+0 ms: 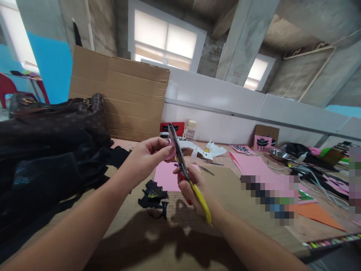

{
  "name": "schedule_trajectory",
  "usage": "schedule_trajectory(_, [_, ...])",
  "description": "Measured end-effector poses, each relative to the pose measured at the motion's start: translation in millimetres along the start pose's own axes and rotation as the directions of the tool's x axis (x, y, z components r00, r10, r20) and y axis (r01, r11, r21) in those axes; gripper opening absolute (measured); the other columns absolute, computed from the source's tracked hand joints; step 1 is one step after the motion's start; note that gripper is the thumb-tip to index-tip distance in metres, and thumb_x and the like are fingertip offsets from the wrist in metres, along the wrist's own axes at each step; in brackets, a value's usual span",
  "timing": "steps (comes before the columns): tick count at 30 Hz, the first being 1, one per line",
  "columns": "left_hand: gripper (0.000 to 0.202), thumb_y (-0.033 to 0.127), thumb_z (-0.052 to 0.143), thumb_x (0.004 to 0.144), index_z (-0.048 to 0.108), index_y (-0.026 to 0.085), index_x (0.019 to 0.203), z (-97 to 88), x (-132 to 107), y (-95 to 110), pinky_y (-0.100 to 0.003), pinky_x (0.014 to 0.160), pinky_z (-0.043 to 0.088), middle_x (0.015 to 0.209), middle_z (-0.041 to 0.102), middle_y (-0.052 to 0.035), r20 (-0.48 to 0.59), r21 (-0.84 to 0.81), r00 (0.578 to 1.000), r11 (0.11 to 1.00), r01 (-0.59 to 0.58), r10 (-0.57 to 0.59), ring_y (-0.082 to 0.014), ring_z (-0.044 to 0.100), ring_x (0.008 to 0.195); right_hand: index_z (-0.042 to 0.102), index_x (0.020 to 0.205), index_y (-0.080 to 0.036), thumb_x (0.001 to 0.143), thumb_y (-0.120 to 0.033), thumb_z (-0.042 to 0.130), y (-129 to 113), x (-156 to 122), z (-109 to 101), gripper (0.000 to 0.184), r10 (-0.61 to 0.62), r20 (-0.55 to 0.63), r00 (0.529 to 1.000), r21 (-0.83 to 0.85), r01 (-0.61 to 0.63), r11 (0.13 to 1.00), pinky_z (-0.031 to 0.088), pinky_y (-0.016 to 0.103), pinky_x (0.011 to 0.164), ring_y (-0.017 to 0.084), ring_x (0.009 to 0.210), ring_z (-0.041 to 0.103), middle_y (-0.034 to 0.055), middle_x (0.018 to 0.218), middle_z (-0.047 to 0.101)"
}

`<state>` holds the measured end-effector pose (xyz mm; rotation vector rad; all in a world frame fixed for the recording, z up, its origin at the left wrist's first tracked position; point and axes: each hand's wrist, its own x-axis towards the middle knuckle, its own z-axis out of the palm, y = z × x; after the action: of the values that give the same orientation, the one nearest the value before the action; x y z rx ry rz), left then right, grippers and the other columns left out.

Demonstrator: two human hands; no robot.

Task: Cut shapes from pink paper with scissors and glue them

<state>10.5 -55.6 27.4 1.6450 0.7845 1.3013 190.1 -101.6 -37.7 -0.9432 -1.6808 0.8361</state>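
My right hand [194,184] is closed round the handles of a pair of scissors [180,158], one handle yellow and the other red. The blades point up and away. Pinched in my left hand [153,152] is a small piece of pink paper [170,152], right beside the blades; whether they touch it I cannot tell. Below both hands a pink sheet [166,177] lies on the cardboard table cover. Black scraps [153,195] with some glitter lie at its near left corner. Tweezers [207,170] rest to the right of the sheet.
At left a brown handbag [56,113] and black fabric [62,165] pile up before an upright cardboard panel [132,98]. Glue bottles [194,154], a jar [190,130] and white paper stand at the back. More pink sheets [262,169], orange paper [320,215] and cables lie right.
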Motion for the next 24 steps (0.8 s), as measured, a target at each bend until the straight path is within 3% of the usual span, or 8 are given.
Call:
schedule_trajectory(7, [0.019,0.035,0.071,0.084,0.07,0.02,0.072,0.1,-0.8,0.3,-0.019,0.053,0.043,0.068,0.067,0.0013,-0.017,-0.001,1.0,1.0,-0.012,0.012,-0.0105,0.052,0.057,0.059,0.112,-0.024,0.089,-0.065,0.06,-0.3,3.2,-3.5,0.047,-0.058,-0.039,0.998,-0.088,0.054,0.995,0.044,0.031,0.061,0.018,0.069,0.05,0.0013,0.083,0.052])
schedule_trajectory(14, [0.016,0.036,0.077,0.079,0.075,0.02,0.08,-1.9,1.0,-4.0,-0.019,0.057,0.047,0.071,0.072,0.0004,-0.017,-0.038,1.0,0.999,-0.005,0.004,-0.0117,0.06,0.063,0.058,0.111,-0.026,0.09,-0.062,0.06,-0.8,3.9,-1.8,0.042,-0.073,-0.042,0.996,-0.07,0.07,0.995,0.043,0.032,0.062,0.018,0.069,0.049,0.0021,0.087,0.053])
schedule_trajectory(21, [0.014,0.031,0.074,0.083,0.073,0.019,0.076,-1.6,-1.4,-0.2,-0.018,0.057,0.047,0.07,0.069,0.0025,-0.004,-0.053,1.0,0.998,-0.03,0.03,-0.008,0.053,0.056,0.059,0.111,-0.025,0.089,-0.064,0.06,-2.2,4.1,-1.8,0.044,-0.062,-0.026,0.998,-0.058,0.06,0.996,0.045,0.033,0.065,0.019,0.072,0.051,0.0028,0.087,0.054])
schedule_trajectory(24, [0.015,0.032,0.075,0.083,0.072,0.02,0.075,-1.8,-1.1,0.2,-0.018,0.062,0.049,0.07,0.069,0.0022,-0.002,-0.05,0.999,0.998,-0.033,0.033,-0.0093,0.057,0.06,0.059,0.111,-0.024,0.089,-0.065,0.06,-1.7,3.7,-1.8,0.047,-0.064,-0.012,0.998,-0.054,0.063,0.997,0.046,0.034,0.066,0.019,0.073,0.053,0.003,0.088,0.055])
